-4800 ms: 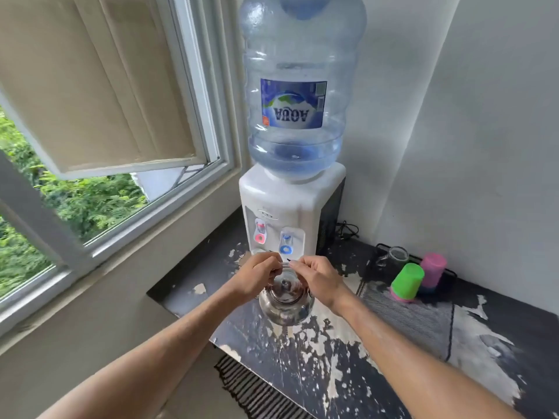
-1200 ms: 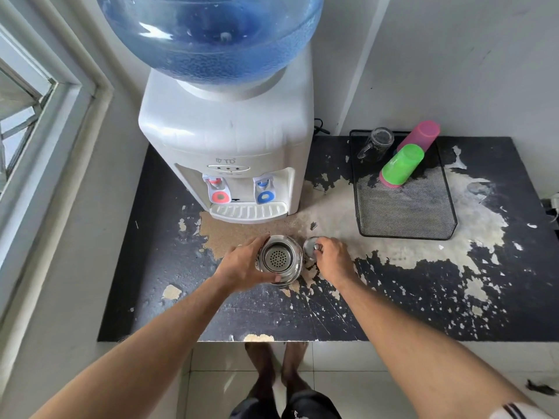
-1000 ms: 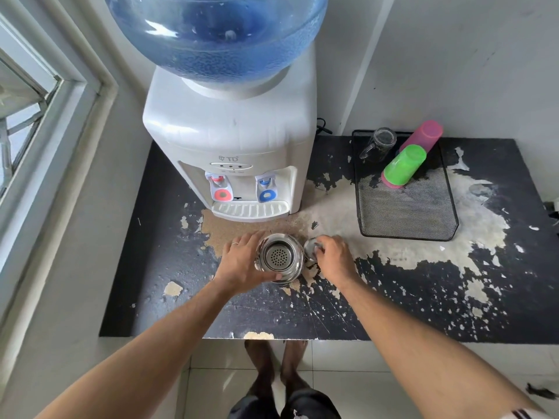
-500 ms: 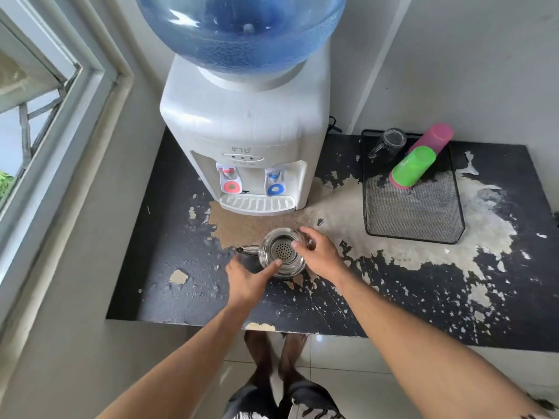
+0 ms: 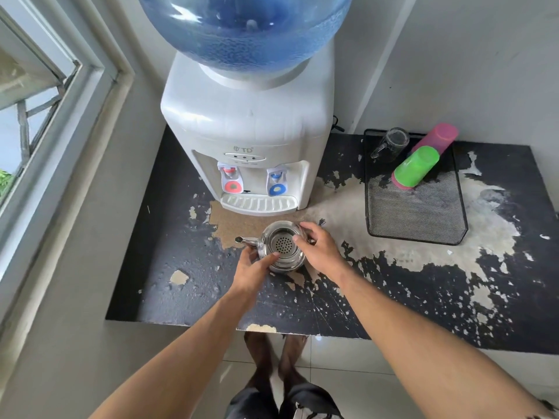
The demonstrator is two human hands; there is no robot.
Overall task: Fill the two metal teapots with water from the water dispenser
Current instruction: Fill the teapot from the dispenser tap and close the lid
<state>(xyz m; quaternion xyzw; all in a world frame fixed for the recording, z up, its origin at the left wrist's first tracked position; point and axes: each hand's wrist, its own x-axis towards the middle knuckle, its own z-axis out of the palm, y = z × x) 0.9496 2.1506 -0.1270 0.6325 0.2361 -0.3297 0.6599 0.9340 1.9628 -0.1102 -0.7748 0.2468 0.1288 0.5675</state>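
One small metal teapot [image 5: 281, 247] stands lidless on the black counter [image 5: 169, 267], just in front of the white water dispenser [image 5: 248, 131]. A perforated strainer shows inside it, and its spout [image 5: 242, 240] points left. My left hand [image 5: 252, 269] grips the pot's near-left side below the spout, one fingertip on the rim. My right hand [image 5: 317, 249] holds the right side, thumb over the rim. The lid is hidden. The red tap [image 5: 231, 180] and blue tap [image 5: 276, 184] sit above the drip tray [image 5: 258, 204]. No second teapot is in view.
A black mesh tray [image 5: 423, 213] at the right holds a glass mug [image 5: 391, 143], a green cup [image 5: 416, 167] and a pink cup [image 5: 438, 136]. The blue water bottle [image 5: 245, 31] tops the dispenser. A window frame [image 5: 69, 116] is at the left, walls behind.
The teapot has turned so its spout points left. My left hand slid from the pot's left side to its near side. My right hand left the lid and took the pot's right rim.
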